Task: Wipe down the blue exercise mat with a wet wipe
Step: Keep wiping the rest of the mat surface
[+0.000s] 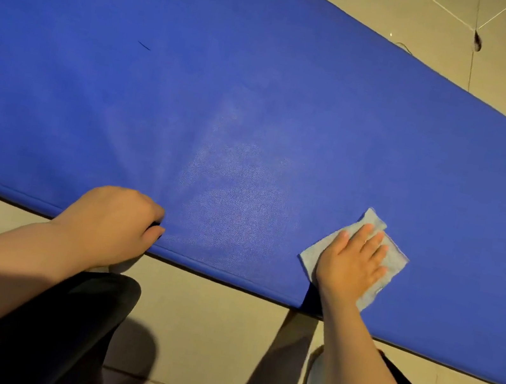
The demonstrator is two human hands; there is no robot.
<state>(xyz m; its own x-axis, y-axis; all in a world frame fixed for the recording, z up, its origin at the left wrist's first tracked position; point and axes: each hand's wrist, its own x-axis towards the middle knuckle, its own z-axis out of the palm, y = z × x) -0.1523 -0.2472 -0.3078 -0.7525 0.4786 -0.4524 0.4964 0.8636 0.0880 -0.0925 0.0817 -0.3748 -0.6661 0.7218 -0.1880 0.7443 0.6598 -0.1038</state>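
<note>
The blue exercise mat lies across the tiled floor, running from upper left to lower right. A pale folded wet wipe lies flat on the mat near its front edge, at the right. My right hand presses on it with straight, spread fingers. My left hand rests on the mat's front edge further left, its fingers curled under into a loose fist, with nothing visible in it. A duller, slightly shiny patch shows on the mat between my two hands.
Beige floor tiles surround the mat. My knees in dark trousers are on the floor just in front of the mat. A small dark mark sits on the mat at upper left. A thin cable lies beyond the far edge.
</note>
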